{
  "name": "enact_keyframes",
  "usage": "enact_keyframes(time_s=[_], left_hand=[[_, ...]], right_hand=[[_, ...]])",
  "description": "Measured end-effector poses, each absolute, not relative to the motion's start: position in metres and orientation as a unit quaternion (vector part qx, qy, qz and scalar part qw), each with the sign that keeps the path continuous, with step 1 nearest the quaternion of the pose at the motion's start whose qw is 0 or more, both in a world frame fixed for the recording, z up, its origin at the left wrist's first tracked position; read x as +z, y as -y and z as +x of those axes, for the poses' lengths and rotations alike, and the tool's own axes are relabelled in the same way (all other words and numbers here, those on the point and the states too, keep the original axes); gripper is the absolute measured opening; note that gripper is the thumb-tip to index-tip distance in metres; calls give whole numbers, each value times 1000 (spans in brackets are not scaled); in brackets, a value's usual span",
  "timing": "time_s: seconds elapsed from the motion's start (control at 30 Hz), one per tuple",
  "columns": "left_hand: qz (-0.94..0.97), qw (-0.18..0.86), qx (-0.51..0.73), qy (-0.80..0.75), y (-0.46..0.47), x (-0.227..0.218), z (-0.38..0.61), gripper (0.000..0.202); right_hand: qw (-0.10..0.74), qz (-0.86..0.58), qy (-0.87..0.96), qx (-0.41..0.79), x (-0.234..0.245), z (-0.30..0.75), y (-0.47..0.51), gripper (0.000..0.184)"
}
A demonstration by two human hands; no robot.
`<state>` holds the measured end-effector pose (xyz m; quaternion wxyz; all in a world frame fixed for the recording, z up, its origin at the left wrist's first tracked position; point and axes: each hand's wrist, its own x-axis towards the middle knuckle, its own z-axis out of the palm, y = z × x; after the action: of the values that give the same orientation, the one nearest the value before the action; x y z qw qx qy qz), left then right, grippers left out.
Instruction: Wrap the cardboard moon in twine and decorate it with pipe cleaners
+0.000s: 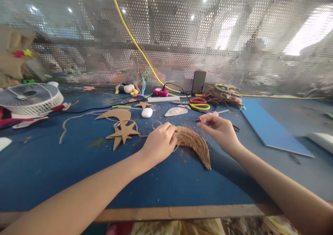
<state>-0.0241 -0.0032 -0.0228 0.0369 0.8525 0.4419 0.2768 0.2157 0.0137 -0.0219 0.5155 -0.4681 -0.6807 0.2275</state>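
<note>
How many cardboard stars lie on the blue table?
2. The larger star, with twine on it, lies left of the left hand; a smaller star lies farther back. More may be hidden among the clutter.

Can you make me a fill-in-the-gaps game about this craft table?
1. The left hand grips a string-wrapped moon lying on a ____ table.
2. The cardboard shape with string looped round it, left of that hand, is a ____.
3. Beside the right hand is a thin ____ tool.
4. The white fan sits on the table's ____ side.
Missing words: blue; star; pink; left.
</note>
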Motion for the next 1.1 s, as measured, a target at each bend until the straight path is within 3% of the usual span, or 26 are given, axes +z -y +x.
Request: enact_keyframes(time_s=[0.13,0.23,0.4,0.77,1.1], left_hand=[[854,35,279,-437,3,-24,-24,23],[855,32,281,-435,3,-25,-24,23],[855,32,285,-433,3,-26,-24,23],[854,29,286,-434,3,-27,-24,24],[854,27,287,-433,3,-27,-24,22]], right_hand=[[556,-437,608,361,-22,211,-12,26],[562,-424,589,397,-21,209,-10,39],[558,-437,574,410,-19,210,-12,21],[587,-377,433,571,-15,215,-17,31],[603,-374,435,554,-20,216,-22,27]])
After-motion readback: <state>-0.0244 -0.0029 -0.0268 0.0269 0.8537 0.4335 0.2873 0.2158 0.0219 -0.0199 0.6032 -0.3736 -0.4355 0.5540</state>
